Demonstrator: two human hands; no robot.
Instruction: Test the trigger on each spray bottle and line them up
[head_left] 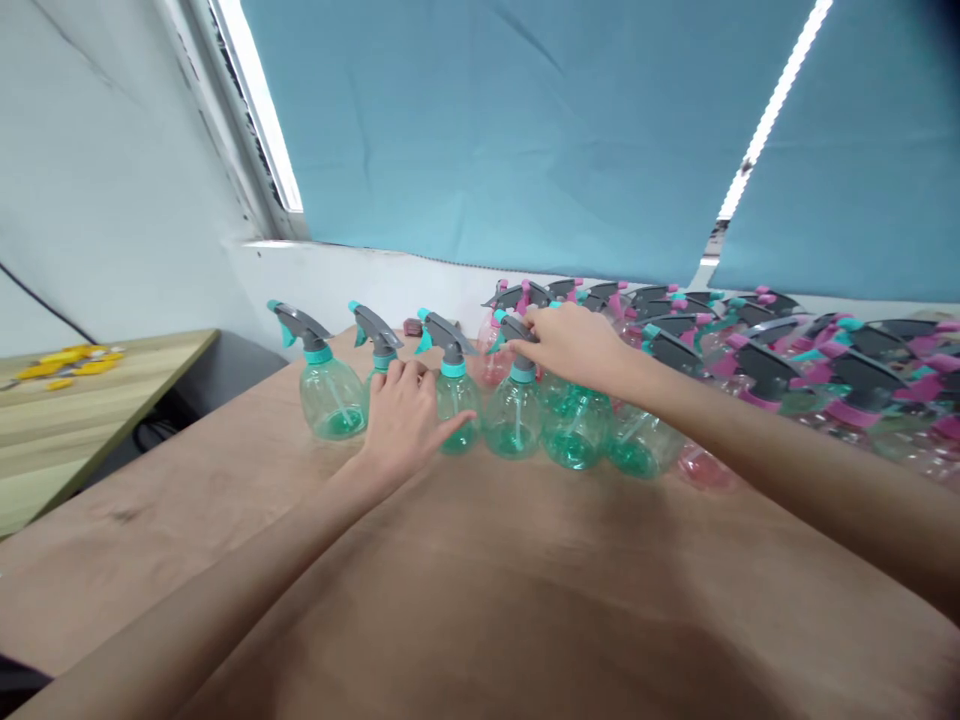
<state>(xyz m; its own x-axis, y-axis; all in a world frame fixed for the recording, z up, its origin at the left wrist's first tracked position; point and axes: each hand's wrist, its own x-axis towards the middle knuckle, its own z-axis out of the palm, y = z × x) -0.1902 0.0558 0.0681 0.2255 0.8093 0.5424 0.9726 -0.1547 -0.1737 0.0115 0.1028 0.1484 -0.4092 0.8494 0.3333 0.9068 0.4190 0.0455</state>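
Note:
Green-tinted spray bottles with grey and teal trigger heads stand in a row on the wooden table (pixel 480 580). My right hand (pixel 574 345) is closed around the back of the trigger head of one green spray bottle (pixel 513 418), which stands upright. My left hand (pixel 401 420) lies in front of the second spray bottle (pixel 377 340) from the left, hiding most of its body. Its fingers bend near that bottle's collar and its thumb sticks out across a third spray bottle (pixel 454 400). The leftmost spray bottle (pixel 331 395) stands apart from both hands.
Many spray bottles with pink or teal parts crowd the right side, including a pink-collared one (pixel 855 395). Behind them are a white wall ledge (pixel 360 265) and a blue curtain (pixel 487 140). Yellow pieces (pixel 71 360) lie on a lower side table (pixel 112 400) at left.

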